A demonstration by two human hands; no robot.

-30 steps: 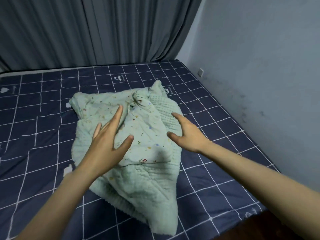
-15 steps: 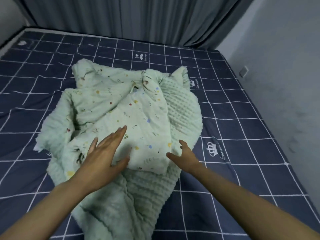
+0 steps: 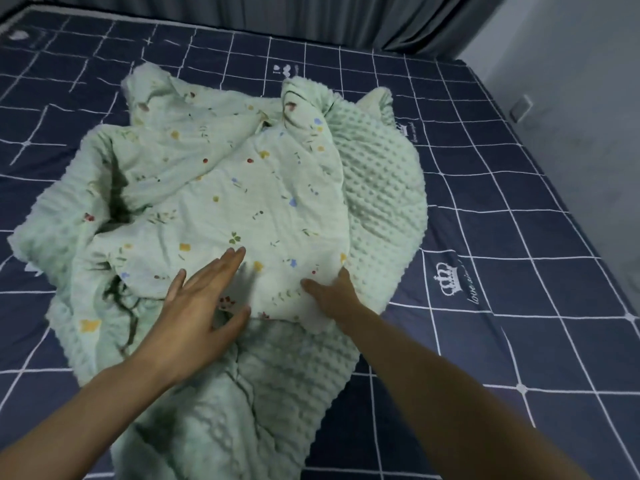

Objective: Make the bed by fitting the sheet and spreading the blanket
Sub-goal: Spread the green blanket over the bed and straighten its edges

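Nearest, over the near edge of the blanket (image 3: 221,188), the left hand (image 3: 197,313) lies spread with straight fingers, while the right hand (image 3: 329,296) rests at the folded floral corner; whether it pinches that corner cannot be told. The blanket sits crumpled mid-bed on the navy grid sheet (image 3: 502,237), bare sheet all round it. Beyond its far edge hang grey curtains (image 3: 277,12).

Pale green blanket (image 3: 221,188) lies crumpled in heap on bed; floral side up in middle, bumpy dotted side showing at right and near edges. Navy sheet (image 3: 519,209) with white grid lines covers mattress. Left hand (image 3: 199,306) flat, fingers spread, over near fold of blanket. Right hand (image 3: 330,294) at fold's right corner, thumb on floral cloth. Grey curtain (image 3: 311,15) behind bed; grey wall (image 3: 571,98) at right.
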